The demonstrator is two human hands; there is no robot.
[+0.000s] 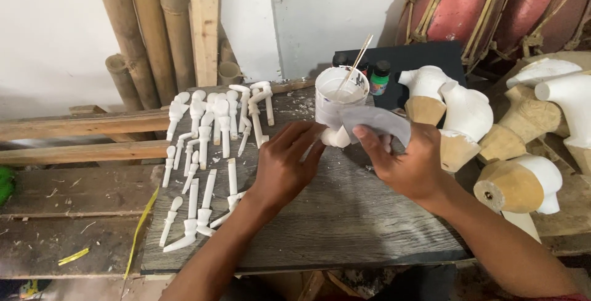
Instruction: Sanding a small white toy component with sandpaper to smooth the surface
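Centrally, white cup [335, 101] holds white paint, stick [357, 62]; small bottles [380, 77] behind.

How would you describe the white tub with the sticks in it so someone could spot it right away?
Start at the grey wooden board in the middle of the bench and look to its far edge, just beyond the person's two hands. There stands a round white tub holding white paint, with thin wooden sticks leaning out of it. Unlike the small dark bottles behind it, it is wide, open-topped and white.

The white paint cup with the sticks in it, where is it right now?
The white paint cup stands upper centre in the head view, on the grey board, just behind both hands and left of the small paint bottles.
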